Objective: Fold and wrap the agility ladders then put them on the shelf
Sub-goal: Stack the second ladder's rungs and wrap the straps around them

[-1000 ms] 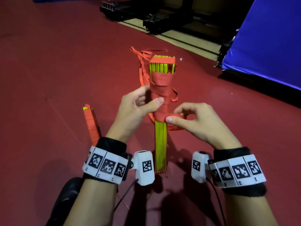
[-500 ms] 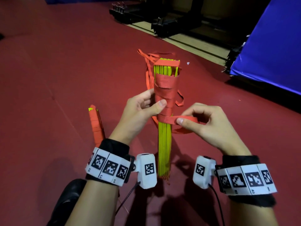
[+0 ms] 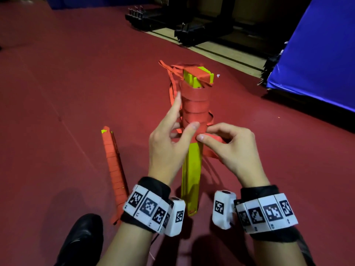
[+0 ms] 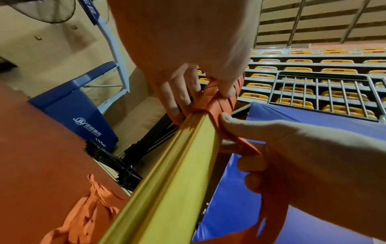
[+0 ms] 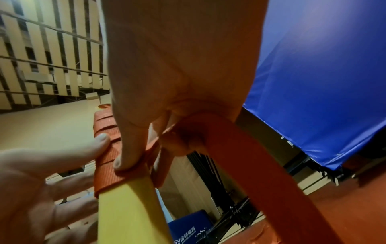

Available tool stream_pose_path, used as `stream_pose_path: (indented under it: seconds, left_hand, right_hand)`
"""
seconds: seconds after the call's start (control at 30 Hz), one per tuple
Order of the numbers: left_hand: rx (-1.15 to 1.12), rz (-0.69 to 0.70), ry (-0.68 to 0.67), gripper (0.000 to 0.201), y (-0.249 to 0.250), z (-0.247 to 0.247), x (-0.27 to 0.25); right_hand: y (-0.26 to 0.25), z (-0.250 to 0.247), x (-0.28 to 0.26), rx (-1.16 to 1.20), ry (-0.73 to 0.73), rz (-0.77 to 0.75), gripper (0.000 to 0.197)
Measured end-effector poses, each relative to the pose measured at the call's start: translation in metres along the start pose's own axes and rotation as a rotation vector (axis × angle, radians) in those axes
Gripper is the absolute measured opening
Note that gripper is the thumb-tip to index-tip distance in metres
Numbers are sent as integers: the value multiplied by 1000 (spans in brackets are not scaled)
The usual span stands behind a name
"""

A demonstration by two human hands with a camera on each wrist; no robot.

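Standing on end on the red floor [image 3: 57, 77], the agility ladder bundle [image 3: 192, 169] of yellow rungs is held upright between both hands. The left hand [image 3: 169, 144] grips its wrapped upper half, thumb pressed on the orange strap [image 3: 195, 106] coils. The right hand [image 3: 232, 148] pinches the strap's loose length between thumb and curled fingers just beside the bundle. A second wrapped ladder [image 3: 114, 169] lies on the floor to the left, near a black shoe [image 3: 80, 240].

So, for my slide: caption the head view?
Both hands wind orange strap around upright yellow ladder rungs.
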State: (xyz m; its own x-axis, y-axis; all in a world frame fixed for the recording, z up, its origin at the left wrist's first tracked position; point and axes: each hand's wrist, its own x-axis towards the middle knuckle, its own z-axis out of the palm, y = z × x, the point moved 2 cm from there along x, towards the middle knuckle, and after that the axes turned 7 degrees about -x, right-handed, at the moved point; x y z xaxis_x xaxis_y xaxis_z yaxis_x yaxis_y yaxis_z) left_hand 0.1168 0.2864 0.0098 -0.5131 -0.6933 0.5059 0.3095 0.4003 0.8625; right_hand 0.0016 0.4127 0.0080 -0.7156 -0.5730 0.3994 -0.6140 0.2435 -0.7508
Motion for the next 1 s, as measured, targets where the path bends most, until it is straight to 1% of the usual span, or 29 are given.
stream_pose_path:
  seconds: [0.07,0.13,0.2,0.3,0.33,0.37,0.43,0.47,0.5,0.53,0.57,0.63,0.7,0.73,0.8,0.87,1.0]
  left_hand:
    - [-31,-28,-24,66,-4,2,2]
    - [-76,-55,-52,65,-9,2,5]
    - [-123,-78,-96,63,-11,2,8]
    - [-141,-79,-155,65,-6,5,9]
    - [-138,-70,-166,65,-5,6,8]
    - [-135,-61,-175,66,-3,7,7]
    - [-102,-35,-182,68,-1,6,4]
    - [-60,-16,-175,69,0,5,3]
    - [9,14,-155,70,1,5,2]
    - [90,46,-122,68,1,5,0]
    - [156,72,-77,66,1,5,-2]
    - [199,106,-13,66,2,6,-8]
    - [168,73,-23,74,3,8,-9]
    - [134,40,-35,78,2,7,-7]
    - [44,-23,-44,79,-2,5,-1]
    - [-25,-74,-74,75,-3,2,4]
    - [-148,-126,-131,72,-3,2,6]
  right_hand:
    - [0,-2,0,5,-15,5,15]
    - [1,-4,2,31,-86,0,11]
    - [3,-8,3,24,-126,-1,15]
    - [8,-15,3,15,-109,13,17]
    - [8,-16,3,25,-115,19,20]
    - [8,-17,3,45,-144,23,29]
    - [4,-12,1,143,-237,20,47]
    - [1,-8,-1,188,-270,13,49]
    - [0,-5,-2,207,-268,9,49]
    - [0,-2,-2,210,-236,12,48]
    - [0,0,-3,200,-184,24,44]
    - [-3,3,-6,141,-82,38,39]
    - [-7,4,-9,82,-21,27,39]
    - [-9,4,-9,71,-18,25,39]
    - [-9,2,-8,68,-66,15,43]
    - [-8,-3,-6,26,-124,1,43]
    - [-2,-15,-2,-93,-109,-2,21]
